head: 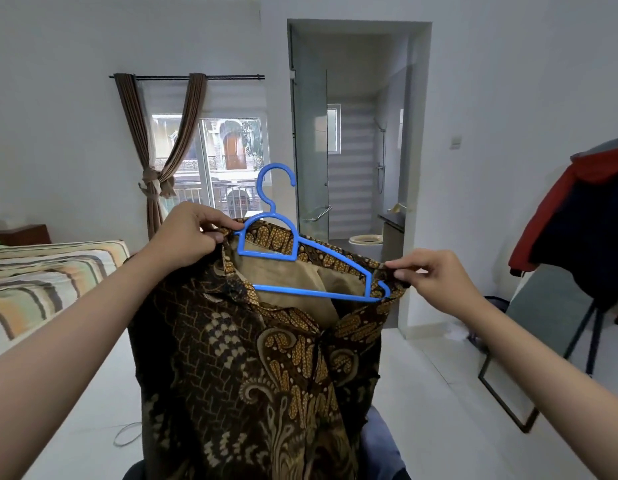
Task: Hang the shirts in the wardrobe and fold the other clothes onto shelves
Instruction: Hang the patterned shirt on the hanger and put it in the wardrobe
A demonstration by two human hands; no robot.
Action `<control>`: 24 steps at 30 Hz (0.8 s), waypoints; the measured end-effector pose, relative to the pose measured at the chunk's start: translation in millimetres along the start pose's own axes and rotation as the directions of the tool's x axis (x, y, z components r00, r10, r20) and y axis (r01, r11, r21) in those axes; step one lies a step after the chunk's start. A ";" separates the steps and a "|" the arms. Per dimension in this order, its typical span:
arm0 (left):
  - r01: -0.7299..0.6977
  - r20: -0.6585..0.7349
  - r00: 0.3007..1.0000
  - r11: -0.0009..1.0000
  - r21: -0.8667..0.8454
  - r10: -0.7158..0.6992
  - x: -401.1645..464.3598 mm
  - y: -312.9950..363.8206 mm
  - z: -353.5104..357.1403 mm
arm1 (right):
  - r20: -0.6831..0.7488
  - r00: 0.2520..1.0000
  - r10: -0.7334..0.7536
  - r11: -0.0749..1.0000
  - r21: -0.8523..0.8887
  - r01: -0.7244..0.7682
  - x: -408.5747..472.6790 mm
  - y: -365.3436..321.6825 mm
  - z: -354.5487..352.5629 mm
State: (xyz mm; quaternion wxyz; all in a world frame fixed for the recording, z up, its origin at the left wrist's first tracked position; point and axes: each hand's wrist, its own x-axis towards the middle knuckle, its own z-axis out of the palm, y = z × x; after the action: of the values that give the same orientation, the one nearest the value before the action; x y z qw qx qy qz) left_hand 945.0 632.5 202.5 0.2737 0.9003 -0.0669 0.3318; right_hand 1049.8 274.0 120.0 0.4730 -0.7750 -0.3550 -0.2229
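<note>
1. Left hand is pinched shut on the shoulder of the brown batik shirt, at the left end of the blue plastic hanger; right hand nips the shirt's other shoulder between thumb and fingers, just beside the hanger's right tip.
2. Shirt and hanger are held up in mid-air in front of the person, with the hanger inside the neck opening and its hook above the collar. No wardrobe is in view.
3. Risk: the hanger sits tilted, its right end lower than its left. If the right shoulder is not drawn over that tip, the cloth would likely slide off once the grip eases.
4. Risk: the front looks unbuttoned below the hanger, so the shirt could slump to one side and drop to the white floor beneath the hanger.
5. Risk: carrying it by the cloth alone, not the hook, could let the hanger slip out.
6. No brand, label or writing can be read anywhere.
</note>
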 end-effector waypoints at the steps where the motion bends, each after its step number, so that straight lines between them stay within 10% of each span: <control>1: 0.010 -0.031 0.999 1.000 0.020 -0.009 -0.2 -0.3 2.2 | 0.009 1.000 0.026 0.999 0.032 -0.026 0.4 -1.8 1.1; 19: -0.034 -0.178 0.983 0.999 -0.010 0.032 -22.4 47.5 56.4 | 0.145 0.933 0.330 0.712 0.611 -0.346 -14.9 -37.6 55.1; 24: 0.035 -0.182 0.982 0.995 -0.096 -0.052 -23.7 49.3 53.1 | 0.179 0.951 0.250 0.817 0.488 -0.307 -17.8 -49.5 49.8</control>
State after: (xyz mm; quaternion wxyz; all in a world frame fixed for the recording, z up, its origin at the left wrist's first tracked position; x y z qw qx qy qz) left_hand 941.7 561.1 176.1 0.3274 0.8534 -0.0370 0.4039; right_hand 1001.1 327.2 113.8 0.6689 -0.6762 -0.3086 -0.0076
